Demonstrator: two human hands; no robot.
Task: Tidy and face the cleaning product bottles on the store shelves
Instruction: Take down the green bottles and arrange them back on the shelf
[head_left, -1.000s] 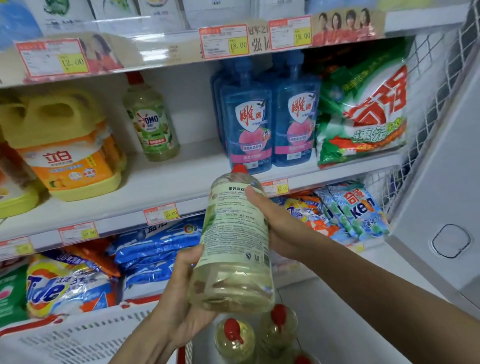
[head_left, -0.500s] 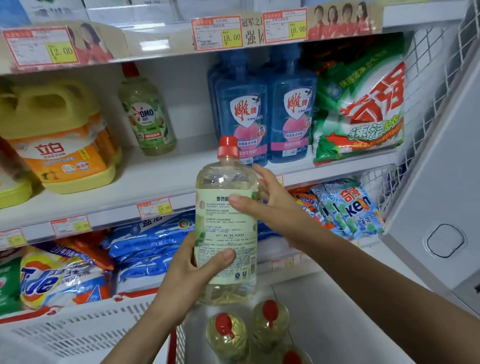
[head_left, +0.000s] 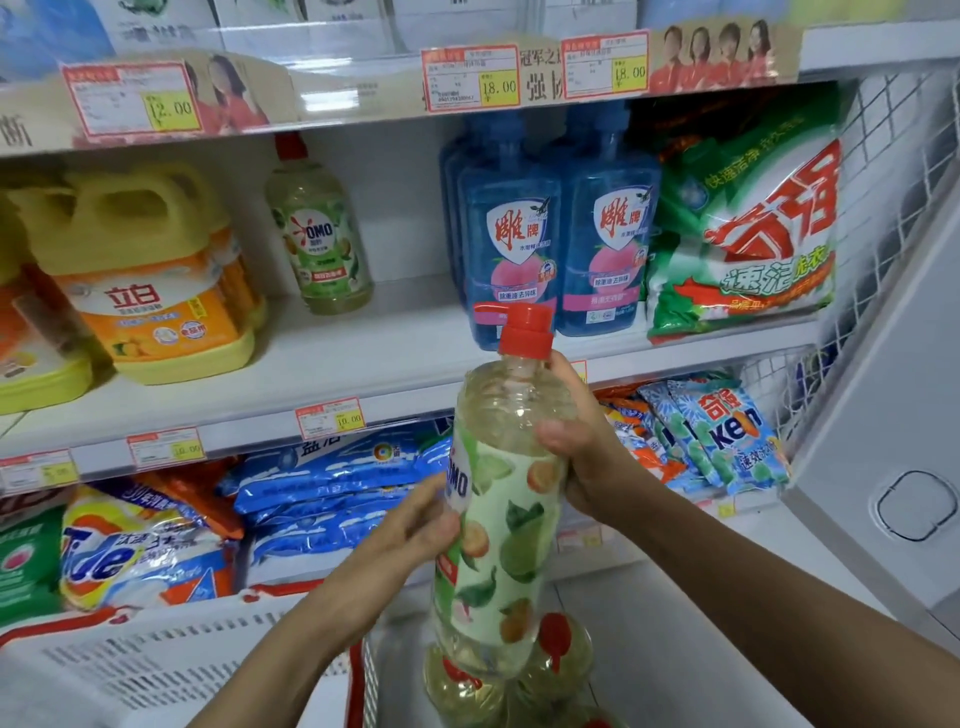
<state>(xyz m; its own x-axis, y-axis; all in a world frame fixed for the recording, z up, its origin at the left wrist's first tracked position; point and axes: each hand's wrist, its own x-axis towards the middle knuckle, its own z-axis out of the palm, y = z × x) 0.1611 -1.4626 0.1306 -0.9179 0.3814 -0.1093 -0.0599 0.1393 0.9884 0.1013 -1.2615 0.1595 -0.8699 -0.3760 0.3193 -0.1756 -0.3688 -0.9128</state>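
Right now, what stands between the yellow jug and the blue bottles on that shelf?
One red-capped OMO bottle, shown in the head view.

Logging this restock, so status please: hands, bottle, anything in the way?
Left hand grips held OMO bottle at label, right hand at its shoulder. Bottle near-upright, off shelf, logo turned left. Nothing seen blocking middle shelf.

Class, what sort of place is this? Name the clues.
Most likely a shop's cleaning-products aisle: price tags on the shelf edges, blue detergent bottles side by side, washing-powder bags stacked below.
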